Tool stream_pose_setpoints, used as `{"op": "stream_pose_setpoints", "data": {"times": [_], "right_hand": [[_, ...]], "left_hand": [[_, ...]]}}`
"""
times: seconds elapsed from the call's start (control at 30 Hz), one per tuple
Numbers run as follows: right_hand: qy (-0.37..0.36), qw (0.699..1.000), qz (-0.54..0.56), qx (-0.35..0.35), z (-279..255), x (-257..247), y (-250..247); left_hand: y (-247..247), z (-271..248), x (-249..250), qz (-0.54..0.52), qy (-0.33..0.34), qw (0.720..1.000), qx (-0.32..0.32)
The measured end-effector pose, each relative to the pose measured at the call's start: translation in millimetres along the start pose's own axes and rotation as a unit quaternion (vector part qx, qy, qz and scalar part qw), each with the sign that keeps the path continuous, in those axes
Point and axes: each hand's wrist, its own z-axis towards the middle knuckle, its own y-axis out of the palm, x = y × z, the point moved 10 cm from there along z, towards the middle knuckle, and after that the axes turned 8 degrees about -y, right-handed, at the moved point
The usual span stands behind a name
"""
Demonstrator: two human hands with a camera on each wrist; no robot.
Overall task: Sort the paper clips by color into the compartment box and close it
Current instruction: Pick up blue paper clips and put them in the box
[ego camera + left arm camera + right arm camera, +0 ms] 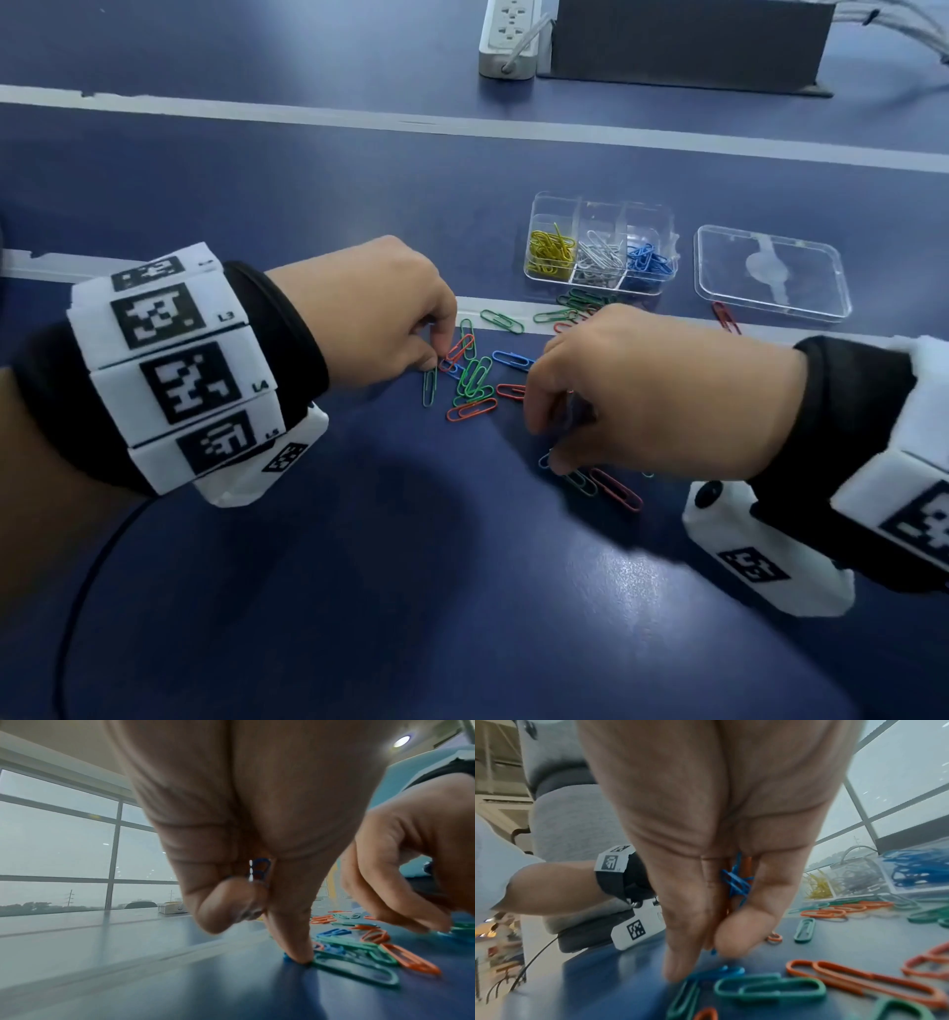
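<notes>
Loose green, red and blue paper clips (475, 377) lie scattered on the blue table between my hands. My left hand (439, 354) keeps a few blue clips (260, 870) tucked under its curled fingers, and one fingertip (298, 953) presses a blue clip on the table. My right hand (547, 442) pinches a bunch of blue and red clips (736, 882) and touches another blue clip (716, 971) on the table. The clear compartment box (647, 208) stands open behind the pile with yellow, silver and blue clips in separate front cells. Its lid (770, 272) lies flat to the right.
A red clip (725, 316) lies by the lid's front edge. A white power strip (511, 38) and a dark box (688, 41) stand at the far edge. White tape lines (462, 126) cross the table. A black cable (87, 591) runs at the near left.
</notes>
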Motion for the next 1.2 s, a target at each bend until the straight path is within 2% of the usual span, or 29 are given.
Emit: {"op": "stream_pose_setpoints", "data": {"times": [0.13,0.27,0.43,0.53,0.67,0.77,0.9,1.07,1.2], "right_hand": [[-0.022,0.999,-0.026,-0.009,0,-10,6],[-0.015,0.999,-0.028,-0.003,-2,-9,5],[0.010,0.999,0.025,0.019,-3,-1,-6],[0.069,0.992,0.062,0.083,-6,29,-38],[0.173,0.964,0.094,0.177,-14,89,-85],[0.229,0.946,0.086,0.214,-13,124,-101],[0.268,0.942,0.058,0.192,-2,145,-98],[0.266,0.951,0.029,0.156,5,144,-94],[0.258,0.952,0.027,0.161,4,141,-95]], "left_hand": [[1,-3,-5,-0.017,-0.017,1.000,-0.009],[-1,-6,-10,-0.034,-0.034,0.999,0.002],[-2,-5,-7,0.010,-0.025,1.000,0.012],[-3,-5,-5,0.017,-0.017,1.000,0.015],[-5,-6,-3,0.027,-0.015,0.999,0.031],[-3,-6,-2,0.036,-0.020,0.999,0.025],[-3,-6,0,0.043,-0.022,0.999,0.023],[1,-8,-1,0.039,-0.039,0.998,0.009],[0,-9,1,0.034,-0.039,0.998,0.022]]}}
